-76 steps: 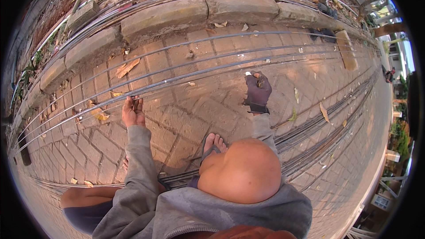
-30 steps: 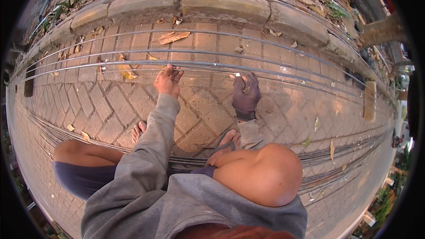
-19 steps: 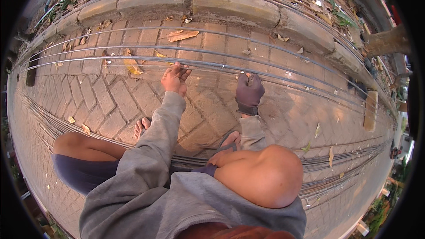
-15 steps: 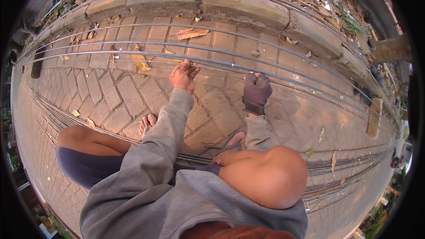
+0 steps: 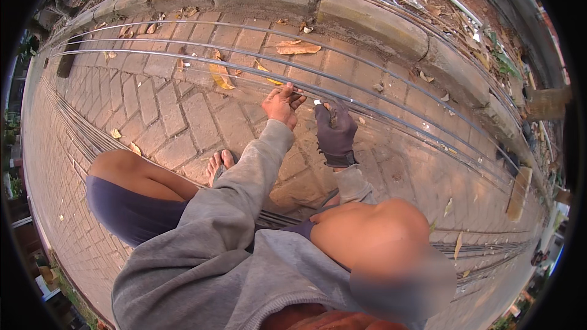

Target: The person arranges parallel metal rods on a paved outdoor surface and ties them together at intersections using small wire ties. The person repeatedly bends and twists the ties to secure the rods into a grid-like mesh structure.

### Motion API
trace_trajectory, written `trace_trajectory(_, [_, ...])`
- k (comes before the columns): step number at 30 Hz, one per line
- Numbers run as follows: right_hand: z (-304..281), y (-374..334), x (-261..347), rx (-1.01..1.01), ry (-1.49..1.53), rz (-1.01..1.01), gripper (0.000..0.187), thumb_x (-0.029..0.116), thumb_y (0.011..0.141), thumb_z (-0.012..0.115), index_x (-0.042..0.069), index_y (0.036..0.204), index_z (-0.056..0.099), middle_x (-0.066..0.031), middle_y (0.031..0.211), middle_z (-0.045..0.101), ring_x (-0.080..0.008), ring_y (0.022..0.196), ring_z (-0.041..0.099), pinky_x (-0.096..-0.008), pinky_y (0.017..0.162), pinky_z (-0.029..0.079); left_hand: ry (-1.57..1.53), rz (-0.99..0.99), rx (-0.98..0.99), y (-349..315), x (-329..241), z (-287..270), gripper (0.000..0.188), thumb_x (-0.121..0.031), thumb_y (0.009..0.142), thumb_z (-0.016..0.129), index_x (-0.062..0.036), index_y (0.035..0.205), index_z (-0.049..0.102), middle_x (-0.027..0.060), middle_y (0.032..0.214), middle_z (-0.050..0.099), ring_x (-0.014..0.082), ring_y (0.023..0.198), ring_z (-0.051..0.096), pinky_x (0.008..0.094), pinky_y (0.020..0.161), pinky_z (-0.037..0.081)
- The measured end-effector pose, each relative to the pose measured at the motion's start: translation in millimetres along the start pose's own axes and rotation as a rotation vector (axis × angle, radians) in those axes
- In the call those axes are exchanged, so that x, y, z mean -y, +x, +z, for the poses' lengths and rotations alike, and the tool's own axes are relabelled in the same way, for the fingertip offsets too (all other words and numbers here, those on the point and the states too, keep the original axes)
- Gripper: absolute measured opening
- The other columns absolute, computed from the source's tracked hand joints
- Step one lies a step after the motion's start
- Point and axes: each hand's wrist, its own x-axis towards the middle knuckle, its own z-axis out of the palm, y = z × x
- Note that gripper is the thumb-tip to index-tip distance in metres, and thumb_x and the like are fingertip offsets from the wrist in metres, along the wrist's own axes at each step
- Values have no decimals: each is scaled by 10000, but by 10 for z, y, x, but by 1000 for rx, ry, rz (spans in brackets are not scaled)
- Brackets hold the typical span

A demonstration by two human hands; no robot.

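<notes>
The bare left hand [image 5: 282,108] curls its fingers at the nearest long grey metal rod [image 5: 183,56], grip unclear. Just right, the purple-gloved right hand [image 5: 335,125] bends its fingers near that rod, a small white piece [image 5: 317,102] at its thumb, hold unclear. Similar rods [image 5: 183,43] lie beyond.

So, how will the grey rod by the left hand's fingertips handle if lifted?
Probably springy: the grey rod is long and thin, though some of its curve may be lens bend. Lifted near the left hand, its far ends may lag. It could roll if pushed, since it looks round and fairly smooth.
</notes>
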Motion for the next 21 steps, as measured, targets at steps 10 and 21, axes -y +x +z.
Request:
trace_trajectory(10, [699,43,-175,-87,-361,-106,112,155,870,710,64,934,694,-149,832,676,-353,773,666,-434,649,526,-83,-18,-7,71,89,-23,177,4,886,699,-15,830,532,157,800,666,255,664,690,365,573,612])
trace_trajectory(21, [677,110,-121,161,-659,-105,114,140,868,707,48,935,696,-154,843,685,-325,707,682,-422,595,533,-15,-70,-127,-17,36,-28,166,-26,859,743,8,786,598,148,742,676,209,595,656,337,542,586])
